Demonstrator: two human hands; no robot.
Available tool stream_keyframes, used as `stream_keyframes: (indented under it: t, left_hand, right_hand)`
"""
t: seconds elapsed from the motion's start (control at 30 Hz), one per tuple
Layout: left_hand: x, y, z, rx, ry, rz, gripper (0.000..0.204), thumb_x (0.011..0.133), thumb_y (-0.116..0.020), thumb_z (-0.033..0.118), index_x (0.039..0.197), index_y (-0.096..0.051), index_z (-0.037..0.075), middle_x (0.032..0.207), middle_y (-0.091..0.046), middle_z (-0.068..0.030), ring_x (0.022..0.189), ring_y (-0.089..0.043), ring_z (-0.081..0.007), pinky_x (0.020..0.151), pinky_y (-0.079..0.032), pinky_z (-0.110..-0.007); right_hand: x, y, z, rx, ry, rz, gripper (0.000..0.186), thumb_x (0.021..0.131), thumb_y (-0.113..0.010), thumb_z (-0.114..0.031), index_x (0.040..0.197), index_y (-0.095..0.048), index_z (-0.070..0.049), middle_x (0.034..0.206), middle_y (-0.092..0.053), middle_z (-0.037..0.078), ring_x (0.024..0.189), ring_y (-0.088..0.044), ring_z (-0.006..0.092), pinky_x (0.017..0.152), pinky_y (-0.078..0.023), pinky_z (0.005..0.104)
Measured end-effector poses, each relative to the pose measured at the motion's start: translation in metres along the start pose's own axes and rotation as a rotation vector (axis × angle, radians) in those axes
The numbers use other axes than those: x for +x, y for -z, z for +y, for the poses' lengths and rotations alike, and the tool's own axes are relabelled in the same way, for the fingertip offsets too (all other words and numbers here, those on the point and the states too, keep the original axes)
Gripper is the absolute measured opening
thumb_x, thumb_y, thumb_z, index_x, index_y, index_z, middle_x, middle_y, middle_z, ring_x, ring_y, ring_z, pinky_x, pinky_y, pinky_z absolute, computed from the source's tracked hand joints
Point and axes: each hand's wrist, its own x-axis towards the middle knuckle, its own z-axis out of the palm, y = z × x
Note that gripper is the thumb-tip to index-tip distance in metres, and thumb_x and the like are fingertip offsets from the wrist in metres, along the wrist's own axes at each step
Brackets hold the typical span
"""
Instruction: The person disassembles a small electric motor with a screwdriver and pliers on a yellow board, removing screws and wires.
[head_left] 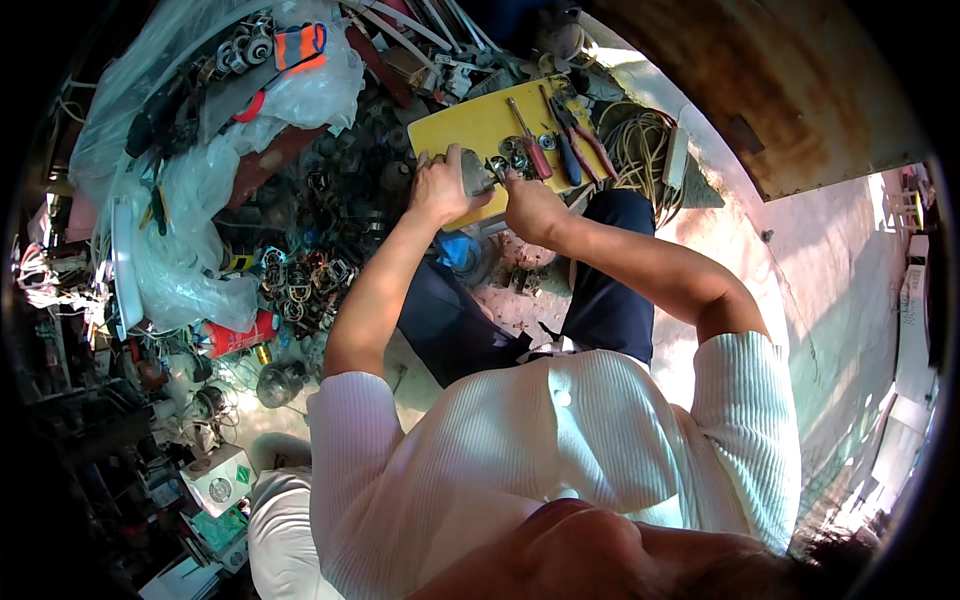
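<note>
My left hand is closed around a grey rounded part above the yellow board. Its exact kind does not show. Close to its right end, my right hand is closed, with a small dark metal piece at its fingertips. I cannot make out what that piece is. Beyond the right hand lie small round metal parts and a screwdriver with a red handle. Beside it are a blue-handled tool and red-handled pliers.
Coiled cable lies right of the board. At left are a heap of metal scraps, clear plastic sheeting and a red container. A rusty panel stands at upper right. Someone's light trousers show at lower left.
</note>
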Motion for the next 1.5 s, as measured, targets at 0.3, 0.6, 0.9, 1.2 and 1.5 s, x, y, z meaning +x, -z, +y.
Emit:
stream_keyframes:
  t: [0.3, 0.6, 0.9, 1.2, 1.5]
  left_hand:
    - [0.003, -0.003, -0.006, 0.006, -0.028, 0.058, 0.09, 0.065, -0.079, 0.057, 0.125, -0.043, 0.0, 0.097, -0.066, -0.0267, 0.097, -0.063, -0.0429, 0.1, -0.044, -0.047]
    - [0.008, -0.005, -0.003, -0.005, 0.026, -0.006, 0.095, 0.065, -0.077, 0.057, 0.129, -0.038, -0.002, 0.102, -0.065, -0.0294, 0.102, -0.064, -0.0399, 0.115, -0.03, -0.045]
    - [0.003, 0.004, 0.002, 0.014, 0.055, -0.062, 0.097, 0.065, -0.077, 0.056, 0.133, -0.037, -0.001, 0.112, -0.063, -0.0274, 0.111, -0.061, -0.0376, 0.113, -0.03, -0.044]
    - [0.003, 0.007, 0.013, 0.039, 0.046, -0.092, 0.097, 0.066, -0.076, 0.057, 0.133, -0.036, -0.001, 0.111, -0.064, -0.0277, 0.111, -0.061, -0.0382, 0.115, -0.026, -0.045]
    - [0.002, -0.005, 0.009, 0.011, 0.02, 0.03, 0.085, 0.064, -0.08, 0.05, 0.122, -0.043, 0.0, 0.104, -0.066, -0.0278, 0.106, -0.062, -0.04, 0.115, -0.026, -0.05]
  right_hand:
    - [-0.001, -0.003, 0.001, -0.007, -0.004, -0.016, 0.051, 0.084, -0.052, -0.007, 0.132, -0.043, 0.006, 0.099, -0.067, 0.029, 0.093, -0.067, 0.0419, 0.083, -0.053, 0.0481]
    - [0.013, -0.079, 0.065, 0.154, 0.298, 0.421, 0.064, 0.091, -0.052, -0.006, 0.15, -0.029, -0.011, 0.104, -0.063, 0.023, 0.081, -0.064, 0.0429, 0.069, -0.053, 0.048]
    - [0.016, -0.098, 0.063, 0.291, 0.292, 0.588, 0.057, 0.092, -0.05, -0.008, 0.148, -0.036, -0.014, 0.108, -0.064, 0.02, 0.088, -0.063, 0.0433, 0.073, -0.051, 0.0493]
    - [0.055, 0.051, 0.02, 0.959, -0.36, -0.612, 0.024, 0.099, -0.049, -0.021, 0.096, -0.058, 0.001, 0.068, -0.062, 0.006, 0.056, -0.061, 0.0114, 0.052, -0.055, 0.0237]
    - [0.024, -0.017, 0.038, 0.068, 0.206, -0.045, 0.041, 0.093, -0.047, -0.012, 0.129, -0.042, 0.008, 0.082, -0.063, 0.023, 0.065, -0.064, 0.0317, 0.055, -0.053, 0.0428]
